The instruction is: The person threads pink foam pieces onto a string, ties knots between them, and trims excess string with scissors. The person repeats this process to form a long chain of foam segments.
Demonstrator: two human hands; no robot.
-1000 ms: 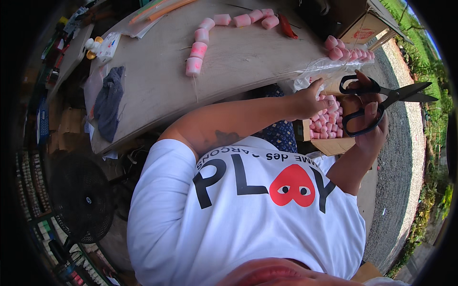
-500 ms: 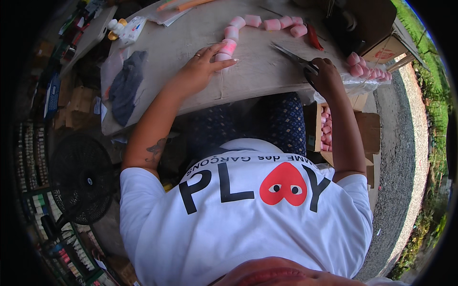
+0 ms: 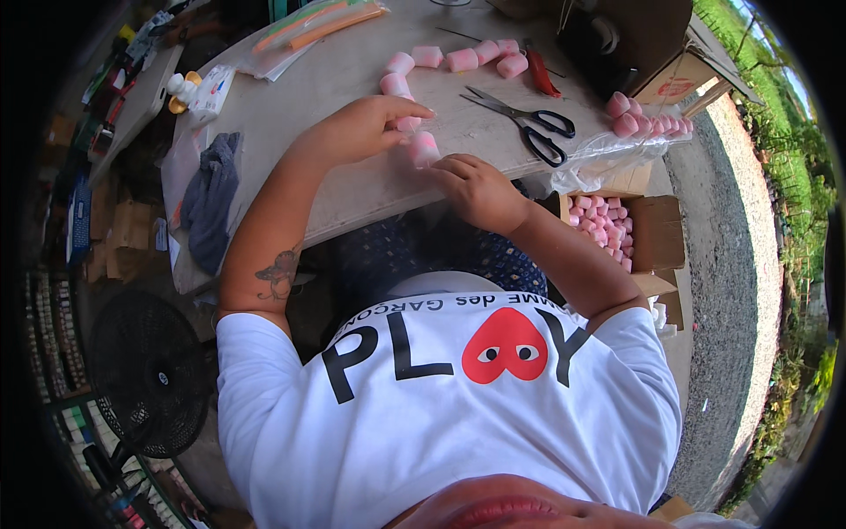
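A curved row of pink-and-white cylindrical pieces [image 3: 428,57] runs across the table to my hands. My left hand [image 3: 357,128] is closed at its near end, thumb and index finger around one pink-and-white cylinder [image 3: 407,124]. Just nearer to me sits a second cylinder [image 3: 424,146], slightly apart from the first. Beside its lower edge, my right hand [image 3: 480,189] has its fingertips pinched together; what lies between them is too small to make out. To the right, scissors [image 3: 520,118] with black handles lie on the table, blades spread, untouched.
A red-handled tool [image 3: 540,72] lies beyond the scissors. More pink pieces [image 3: 648,122] rest on plastic at the table's right edge, near a cardboard box [image 3: 674,79]. Below, an open carton [image 3: 659,231] holds many. A grey cloth [image 3: 211,198] and black fan [image 3: 148,375] are at left.
My right hand has let go of the scissors, now lying on the table, and moved left to the near cylinder. My left hand's cylinder and the near one have come apart slightly.
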